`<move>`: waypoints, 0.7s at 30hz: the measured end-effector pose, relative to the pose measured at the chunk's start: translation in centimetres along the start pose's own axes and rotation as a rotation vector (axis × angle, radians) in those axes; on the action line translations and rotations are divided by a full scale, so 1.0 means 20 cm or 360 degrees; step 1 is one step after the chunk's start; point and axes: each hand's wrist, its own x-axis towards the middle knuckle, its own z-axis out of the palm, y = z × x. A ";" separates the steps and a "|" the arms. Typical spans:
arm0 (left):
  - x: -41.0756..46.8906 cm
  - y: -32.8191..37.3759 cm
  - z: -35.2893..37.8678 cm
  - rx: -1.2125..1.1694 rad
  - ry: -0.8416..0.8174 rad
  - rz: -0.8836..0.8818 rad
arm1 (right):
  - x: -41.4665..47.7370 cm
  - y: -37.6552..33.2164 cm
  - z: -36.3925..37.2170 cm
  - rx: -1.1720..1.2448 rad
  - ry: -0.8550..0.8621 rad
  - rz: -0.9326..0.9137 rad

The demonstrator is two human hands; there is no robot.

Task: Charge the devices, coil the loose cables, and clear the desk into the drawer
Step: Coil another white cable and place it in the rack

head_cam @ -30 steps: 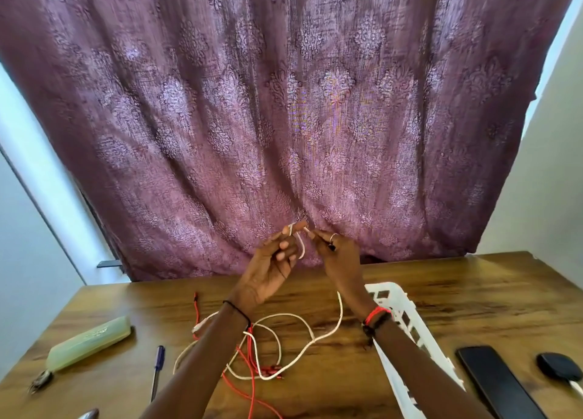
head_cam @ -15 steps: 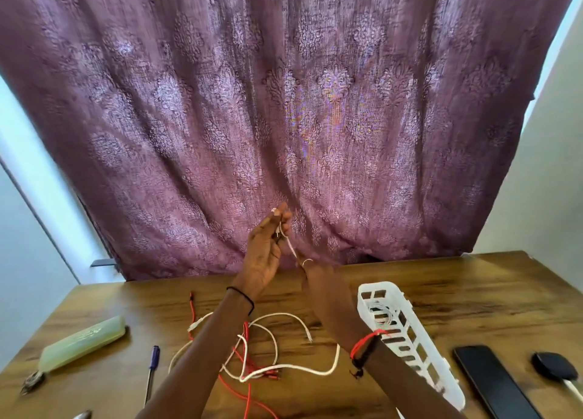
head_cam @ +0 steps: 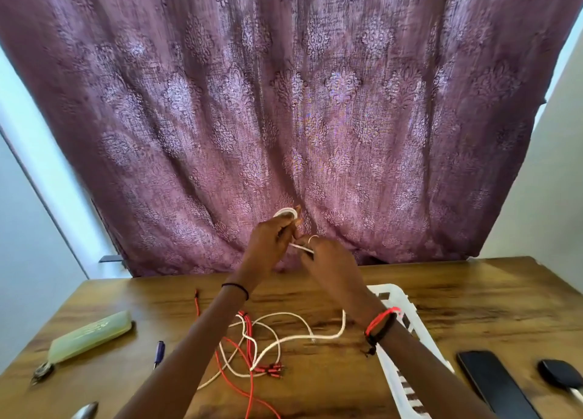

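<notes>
A purple curtain (head_cam: 284,103) hung behind the wooden desk (head_cam: 473,298), and one white basket (head_cam: 388,290) lay on the desk under the right forearm. Two hands were raised above the desk, up and to the left of the basket, almost touching each other. The left hand (head_cam: 268,245) had its fingers curled round a small coil of the white cable (head_cam: 285,212), one loop of it showing above the knuckles. The right hand (head_cam: 328,261), its back to the camera, pinched the same cable just beside the left hand, with a short straight run of it stretched between the two. From under the right wrist the cable dropped to the desk and ran left of the basket into a loose tangle below both forearms, crossed with the red cable (head_cam: 249,333); how many separate strands lay in that tangle could not be told. One black phone (head_cam: 495,384) lay flat just right of the basket, and one small black item (head_cam: 558,376) sat further right, near the desk's edge. Far left of the basket, past the tangle, lay one pale green pouch (head_cam: 91,335), and one pen (head_cam: 158,352) lay between the pouch and the cables.
</notes>
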 end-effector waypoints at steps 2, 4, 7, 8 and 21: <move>0.00 -0.01 -0.03 0.0119 -0.0063 0.0067 | 0.02 0.02 -0.02 0.0067 0.0033 -0.0011; 0.01 -0.01 -0.07 0.0155 -0.0157 0.0110 | 0.05 0.04 -0.03 0.0118 0.0067 -0.0016; 0.03 0.00 -0.13 -0.0056 -0.0263 0.0039 | 0.08 0.05 -0.05 0.0264 0.0166 -0.0105; 0.04 0.01 -0.15 -0.0151 -0.0300 0.0002 | 0.09 0.04 -0.06 0.0308 0.0192 -0.0148; 0.10 0.13 -0.45 -0.1524 -0.0758 -0.0414 | 0.18 -0.09 -0.15 0.1170 0.0570 -0.0420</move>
